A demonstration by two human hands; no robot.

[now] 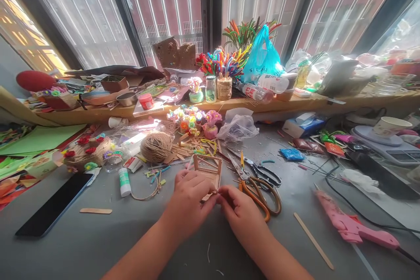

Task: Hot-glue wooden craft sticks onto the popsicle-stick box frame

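Both my hands meet at the middle of the grey table. My left hand is closed around the near end of a small frame built of wooden craft sticks. My right hand pinches the same near corner of the frame with fingertips pressed together. The frame stands tilted up and away from me. Just right of my right hand lie orange-handled scissors and black-handled scissors.
A pink glue gun with a black cord lies at the right. A loose craft stick sits near it, another craft stick at the left by a dark phone. A twine ball and glue stick sit beyond my hands. The windowsill holds many craft supplies.
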